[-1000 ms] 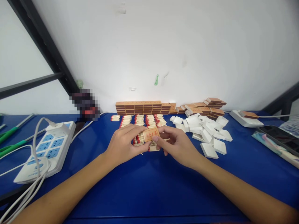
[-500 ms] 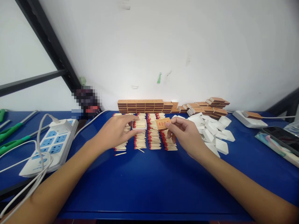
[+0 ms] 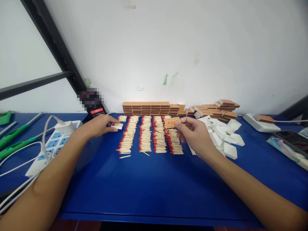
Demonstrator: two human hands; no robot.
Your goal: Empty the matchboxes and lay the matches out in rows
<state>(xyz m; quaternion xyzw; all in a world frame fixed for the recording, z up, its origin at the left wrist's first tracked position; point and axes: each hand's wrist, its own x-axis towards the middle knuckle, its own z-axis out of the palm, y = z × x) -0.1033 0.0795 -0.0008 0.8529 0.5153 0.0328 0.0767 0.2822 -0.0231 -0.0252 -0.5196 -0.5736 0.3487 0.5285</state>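
My left hand [image 3: 102, 125] pinches a small white matchbox tray [image 3: 116, 126] just left of the matches; what lies inside is hard to make out. In my right hand [image 3: 192, 130], between thumb and fingers, is an orange matchbox sleeve [image 3: 170, 123] with red lettering, raised over the top of the rightmost row. Red-tipped matches [image 3: 145, 138] lie in several rows between my hands. One loose match [image 3: 124, 157] rests in front of the left row. White matchbox trays [image 3: 229, 150] are heaped beyond my right hand.
Matchboxes [image 3: 146, 109] are stacked along the wall, with a looser pile [image 3: 216, 112] further right. A power strip [image 3: 54, 146] with white cables and green-handled tools [image 3: 16, 134] occupy the left. On the right are a white block [image 3: 261, 126] and a phone [image 3: 292, 142].
My left hand has carried the white tray leftward, off the rows of matches. My right hand keeps hold of the sleeve in nearly the same place. The view has shifted slightly.
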